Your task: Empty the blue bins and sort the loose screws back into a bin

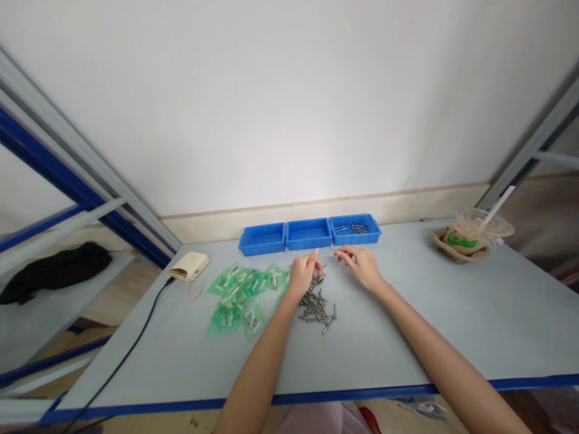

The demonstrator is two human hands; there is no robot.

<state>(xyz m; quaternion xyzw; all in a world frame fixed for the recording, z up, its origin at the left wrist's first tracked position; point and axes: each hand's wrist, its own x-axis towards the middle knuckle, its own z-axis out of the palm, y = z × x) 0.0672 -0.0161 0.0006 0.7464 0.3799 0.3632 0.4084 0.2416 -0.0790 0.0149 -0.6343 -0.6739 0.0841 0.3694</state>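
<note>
A loose pile of metal screws (315, 307) lies on the grey table, spreading toward its front edge. My left hand (302, 276) is over the far end of this pile with its fingers curled together; what they hold, if anything, is hidden. To the right of it, my right hand (359, 265) has thumb and fingers pinched close in front of the blue bins. Whatever is between those fingertips is too small to name. Several screws lie inside the right blue bin (355, 237), while the middle blue bin (309, 243) and the left blue bin (262, 248) show bare bottoms.
Several green plastic bags (244, 292) with small pieces inside lie left of my left arm. Beyond them is a cream-coloured device (192, 265) with a black cable (140, 337). A cup with a straw (473, 235) stands in a cardboard holder (452, 253) at the right.
</note>
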